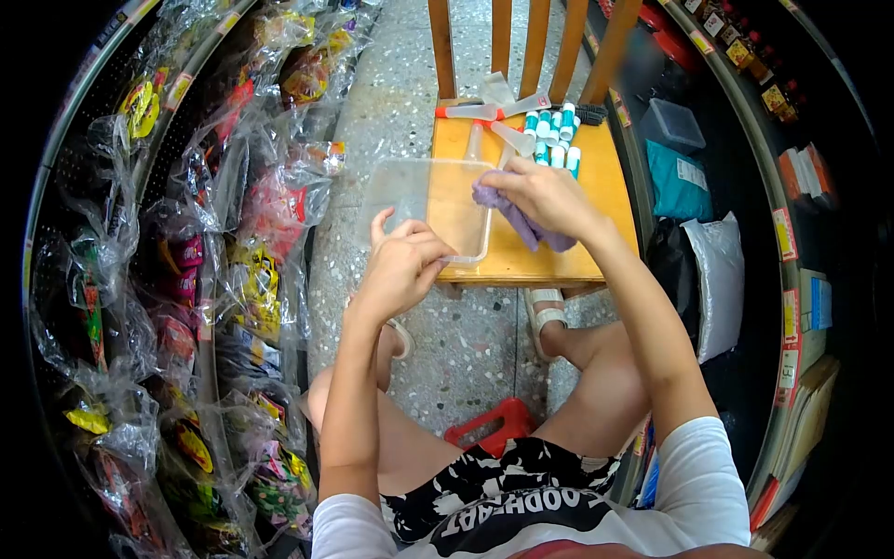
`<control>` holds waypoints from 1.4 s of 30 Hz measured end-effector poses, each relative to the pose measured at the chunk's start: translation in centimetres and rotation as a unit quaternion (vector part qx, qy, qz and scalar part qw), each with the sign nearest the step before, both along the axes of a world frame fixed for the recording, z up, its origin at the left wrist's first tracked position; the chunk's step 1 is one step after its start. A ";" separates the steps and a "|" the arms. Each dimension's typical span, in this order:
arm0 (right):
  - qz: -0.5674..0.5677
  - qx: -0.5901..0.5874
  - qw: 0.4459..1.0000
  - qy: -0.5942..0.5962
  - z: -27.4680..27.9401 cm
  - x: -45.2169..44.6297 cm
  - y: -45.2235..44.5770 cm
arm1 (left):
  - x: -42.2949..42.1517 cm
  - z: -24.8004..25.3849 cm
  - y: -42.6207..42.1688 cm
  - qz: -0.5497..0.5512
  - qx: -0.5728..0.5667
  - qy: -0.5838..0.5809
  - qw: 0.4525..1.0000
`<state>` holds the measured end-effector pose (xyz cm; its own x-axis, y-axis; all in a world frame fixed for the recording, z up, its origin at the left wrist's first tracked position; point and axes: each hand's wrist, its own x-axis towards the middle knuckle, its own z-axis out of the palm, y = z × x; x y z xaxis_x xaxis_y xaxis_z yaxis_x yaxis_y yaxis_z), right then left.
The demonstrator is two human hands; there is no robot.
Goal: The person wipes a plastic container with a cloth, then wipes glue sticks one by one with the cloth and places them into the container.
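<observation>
A clear plastic box (487, 224) lies at the left of the wooden chair seat (559, 265), jutting past its left edge. My left hand (405, 265) is at the box's near side, fingers bent and closed on its rim. In my right hand (549, 196) is a bunched purple cloth (521, 222), held at the box's right side with a loose end hanging over the seat. Behind my right hand stand several white-and-teal capped tubes (557, 130), like glue sticks. Translucent pieces with red-orange ends (470, 112) lie beside them, their kind unclear.
A dark brush-like item (590, 114) lies near the chair's slatted back (533, 51). Shelves of plastic-wrapped goods (270, 205) line the left. At the right, shelves hold a teal packet (677, 179), a grey bag (715, 284) and a small clear container (675, 126). A red stool (491, 424) is beneath me.
</observation>
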<state>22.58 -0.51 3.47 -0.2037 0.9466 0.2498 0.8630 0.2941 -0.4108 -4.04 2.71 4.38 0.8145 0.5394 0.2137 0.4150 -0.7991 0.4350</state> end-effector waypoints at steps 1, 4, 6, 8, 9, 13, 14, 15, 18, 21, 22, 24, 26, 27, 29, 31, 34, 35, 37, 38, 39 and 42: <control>-0.007 0.014 1.000 0.002 -0.3 0.3 0.6 | 0.0 -0.1 0.0 0.000 0.001 -0.002 1.000; -0.011 0.032 0.999 0.005 -0.9 0.6 1.2 | -0.1 -0.2 0.0 0.003 -0.007 -0.012 1.000; -0.007 0.045 0.999 0.010 -1.0 0.5 1.0 | -0.2 -0.3 0.0 0.007 -0.008 -0.012 1.000; -0.009 0.043 0.999 0.005 -0.8 0.2 0.5 | -0.3 -0.8 0.0 0.011 -0.001 -0.004 1.000; -0.009 0.043 0.999 0.002 -0.6 0.0 0.2 | -0.4 -0.9 -0.1 0.012 0.006 -0.011 1.000; -0.031 0.035 0.999 -0.008 -0.3 -0.7 -1.1 | 0.1 -1.3 -1.0 0.036 0.049 -0.046 0.997; -0.030 0.040 0.999 -0.011 0.0 -1.0 -1.5 | 0.3 -1.4 -1.4 0.045 0.061 -0.053 0.996; -0.030 0.045 0.998 -0.013 0.3 -1.3 -1.9 | 0.7 -1.0 -2.0 0.042 0.062 -0.064 0.995; -0.027 0.058 0.997 -0.032 0.4 -2.4 -2.7 | 1.3 0.2 -3.6 0.049 0.058 -0.083 0.994; -0.012 0.052 0.998 -0.018 0.7 -3.7 -3.6 | 1.7 -0.6 -3.7 0.083 0.041 -0.089 0.992; -0.006 0.044 0.999 -0.013 0.9 -4.1 -4.0 | 1.8 -1.3 -3.4 0.091 0.033 -0.088 0.991; 0.007 0.027 1.000 -0.007 1.3 -5.1 -4.7 | 1.7 -2.1 -3.3 0.103 0.024 -0.072 0.992; 0.020 0.021 1.000 -0.008 1.6 -5.2 -5.3 | 1.3 -2.4 -3.2 0.106 0.021 -0.048 0.993; 0.034 0.000 0.999 0.009 1.9 -5.1 -5.5 | 1.1 -2.4 -3.2 0.097 0.018 -0.055 0.994; 0.067 -0.007 0.998 0.001 2.3 -4.6 -5.9 | 0.4 -2.2 -3.3 0.081 0.010 -0.064 0.995; 0.097 -0.027 0.995 -0.013 2.9 -4.3 -6.2 | -0.4 -1.7 -3.1 0.046 0.015 -0.058 0.997; 0.133 -0.058 0.989 -0.037 3.6 -3.3 -6.7 | -1.4 -1.2 -2.9 -0.003 0.009 -0.058 0.998; 0.146 -0.057 0.987 -0.035 3.5 -2.9 -6.7 | -1.6 -1.2 -2.7 -0.018 0.005 -0.060 0.998; 0.163 -0.058 0.985 -0.023 3.1 -2.4 -6.4 | -1.9 -1.6 -2.2 -0.050 -0.012 -0.062 0.997; 0.167 -0.060 0.984 -0.013 2.8 -2.2 -6.3 | -2.1 -1.7 -1.9 -0.066 -0.021 -0.062 0.996; 0.171 -0.063 0.983 -0.004 2.6 -2.0 -6.1 | -2.2 -1.6 -1.5 -0.072 -0.028 -0.060 0.995; 0.160 -0.047 0.986 0.010 2.4 -2.2 -5.5 | -2.4 -1.0 -1.1 -0.077 -0.036 -0.051 0.995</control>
<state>20.42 -5.99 5.83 -0.4908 0.8542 0.1718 0.7241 0.5095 -0.4649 -6.44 1.66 3.39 0.8643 0.4275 0.2651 0.2416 -0.8150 0.5268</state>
